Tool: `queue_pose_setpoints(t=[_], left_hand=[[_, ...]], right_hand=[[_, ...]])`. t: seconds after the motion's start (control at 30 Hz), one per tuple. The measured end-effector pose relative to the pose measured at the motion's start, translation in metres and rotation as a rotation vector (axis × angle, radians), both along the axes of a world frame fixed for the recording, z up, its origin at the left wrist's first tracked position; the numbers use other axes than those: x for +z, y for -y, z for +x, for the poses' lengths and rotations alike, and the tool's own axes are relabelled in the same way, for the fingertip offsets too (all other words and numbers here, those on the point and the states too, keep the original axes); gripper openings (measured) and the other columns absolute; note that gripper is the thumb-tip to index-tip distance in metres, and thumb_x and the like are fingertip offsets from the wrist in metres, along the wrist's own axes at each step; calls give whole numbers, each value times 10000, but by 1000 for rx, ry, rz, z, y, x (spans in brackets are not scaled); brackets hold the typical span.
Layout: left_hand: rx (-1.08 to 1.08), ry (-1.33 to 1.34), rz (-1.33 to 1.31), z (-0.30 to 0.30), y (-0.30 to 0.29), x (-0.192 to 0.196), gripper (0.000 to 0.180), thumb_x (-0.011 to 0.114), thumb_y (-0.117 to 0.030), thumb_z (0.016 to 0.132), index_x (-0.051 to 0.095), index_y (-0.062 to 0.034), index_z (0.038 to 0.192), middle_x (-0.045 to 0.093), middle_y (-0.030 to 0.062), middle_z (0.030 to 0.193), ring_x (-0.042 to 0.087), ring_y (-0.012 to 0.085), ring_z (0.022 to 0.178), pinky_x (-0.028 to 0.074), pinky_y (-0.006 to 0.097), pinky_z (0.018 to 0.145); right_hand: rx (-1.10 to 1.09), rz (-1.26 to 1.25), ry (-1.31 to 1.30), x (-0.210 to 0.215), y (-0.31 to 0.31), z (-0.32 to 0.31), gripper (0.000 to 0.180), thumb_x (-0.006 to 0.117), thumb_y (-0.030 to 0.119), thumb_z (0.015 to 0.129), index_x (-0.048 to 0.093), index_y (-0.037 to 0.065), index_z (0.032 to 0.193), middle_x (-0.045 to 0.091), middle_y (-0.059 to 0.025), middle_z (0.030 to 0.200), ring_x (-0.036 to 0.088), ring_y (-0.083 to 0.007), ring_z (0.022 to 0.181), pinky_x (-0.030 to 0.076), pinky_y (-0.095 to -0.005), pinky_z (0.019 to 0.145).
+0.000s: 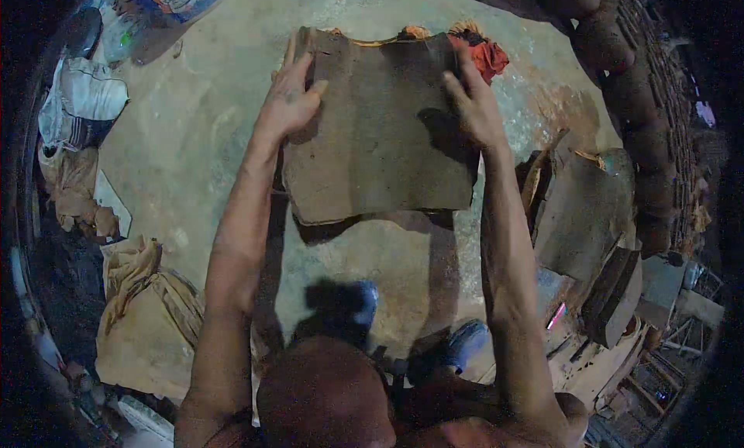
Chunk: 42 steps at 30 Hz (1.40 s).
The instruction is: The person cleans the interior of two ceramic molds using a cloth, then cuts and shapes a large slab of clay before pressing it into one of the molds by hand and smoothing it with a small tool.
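A wide grey-brown sheet (380, 130), roughly rectangular with a slightly curved, uneven near edge, is held over the floor in front of me. My left hand (294, 99) grips its left edge near the far corner, thumb on top and fingers along the side. On the opposite edge, my right hand (474, 99) holds the sheet in much the same way; its fingers are partly hidden. Orange-brown scraps and a crumpled red cloth (490, 59) show just beyond the far edge, close to my right fingertips. Shadows of both arms fall beneath the sheet.
To the right, a similar grey sheet (589, 208) leans by a dark block (612, 297). Layered stacks (659, 130) line the far right. A tan folded cloth (147, 316) lies at left, below white bags (89, 91). Blue footwear (467, 343) shows near my legs.
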<state>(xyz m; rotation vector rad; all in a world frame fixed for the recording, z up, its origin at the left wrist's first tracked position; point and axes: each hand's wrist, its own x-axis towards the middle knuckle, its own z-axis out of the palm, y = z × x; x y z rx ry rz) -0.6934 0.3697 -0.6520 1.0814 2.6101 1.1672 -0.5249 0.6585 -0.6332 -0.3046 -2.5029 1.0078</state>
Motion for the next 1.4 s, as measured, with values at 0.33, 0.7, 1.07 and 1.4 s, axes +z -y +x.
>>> queue_pose_setpoints(t=[0.33,0.7,1.07,1.4], left_hand=[[11,1014,763,94,30,-82,670,309,-464,1092,88,-146,1639,48,144,1699,54,266,1565,90,437,1260],[133,1133,858,175,58,-66,687,258,-487,1089,50,-130,1638,34,133,1701,34,280,1566,81,442,1260],[-19,616,530,231,60,20,725,427,-267,1058,21,-95,1634,31,136,1704,12,329,1566,54,452,1257],[155,407,-18,245,47,17,723,511,-131,1017,127,-54,1625,114,167,1694,142,303,1554,153,394,1241]], right_hand=[[-598,-772,175,-134,38,144,625,340,465,1085,479,8,1489,547,-148,1459,516,-298,1333,352,-402,1143],[-811,-1179,101,-165,80,274,635,362,454,1082,387,14,1540,441,-148,1548,403,-276,1428,277,-403,1193],[-402,-408,78,26,127,235,682,500,121,1001,208,42,1612,298,-191,1635,284,-277,1518,226,-394,1229],[-447,130,298,30,128,233,647,525,159,1022,250,31,1593,298,-214,1629,270,-342,1519,182,-425,1241]])
